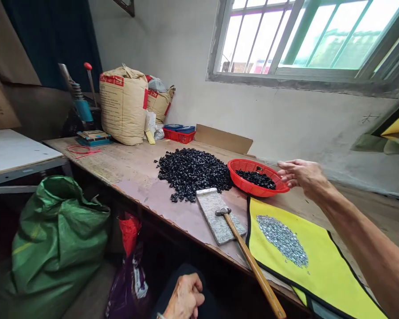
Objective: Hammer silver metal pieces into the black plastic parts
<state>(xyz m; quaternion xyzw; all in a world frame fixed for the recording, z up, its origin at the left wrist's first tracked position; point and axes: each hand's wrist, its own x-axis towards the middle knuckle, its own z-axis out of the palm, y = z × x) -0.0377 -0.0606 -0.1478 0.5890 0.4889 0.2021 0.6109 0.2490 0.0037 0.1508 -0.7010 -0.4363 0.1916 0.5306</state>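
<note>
My right hand (301, 176) is at the right rim of a red plastic basket (237, 182), its fingers stretched out and apart with nothing seen between them. Small black plastic parts (257, 178) lie in the basket, and one seems to be in the air above them. Low in the view, my left hand (186, 294) rests over my lap, fingers curled in, with no object showing. A hammer (241, 239) with a wooden handle lies head-up on a speckled stone slab (216, 212). Small silvery metal pieces (282, 239) are spread on a yellow cloth (322, 261).
A large heap of black parts (194, 173) lies mid-table, left of the basket. Behind are a red crate (179, 136), a cardboard strip (222, 138) and full sacks (123, 106). A blue hand press (83, 110) stands at left. A green sack (60, 239) is below the table edge.
</note>
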